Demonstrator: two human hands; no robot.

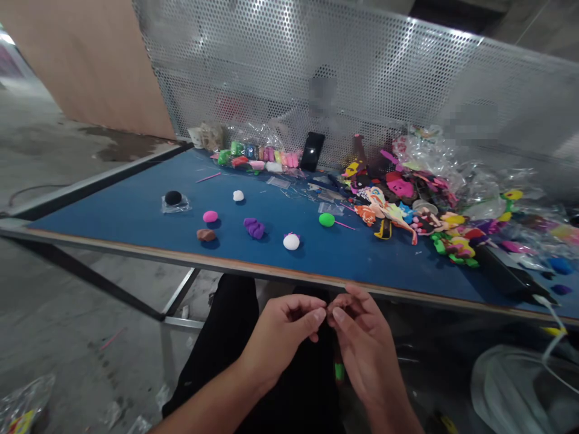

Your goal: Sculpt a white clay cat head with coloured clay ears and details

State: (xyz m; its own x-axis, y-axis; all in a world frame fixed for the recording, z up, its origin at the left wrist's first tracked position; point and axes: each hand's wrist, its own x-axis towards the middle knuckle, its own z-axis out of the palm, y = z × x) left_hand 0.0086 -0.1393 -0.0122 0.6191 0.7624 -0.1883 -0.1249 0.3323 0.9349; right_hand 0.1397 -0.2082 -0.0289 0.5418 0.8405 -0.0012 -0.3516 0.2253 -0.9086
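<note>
My black trousers [237, 301], bare forearms [221, 395]
Dark cloth covers my thigh [228, 325] left of my fingers [312, 322] and shows below them too.

Small brown lump [332, 307], mostly hidden, in the right grip [367, 339]

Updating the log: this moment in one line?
right hand: pinching brown piece | left hand: close beside right | table: white ball, purple lump

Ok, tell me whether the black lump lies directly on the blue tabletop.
No, the black lump rests on a piece of clear plastic.
</note>
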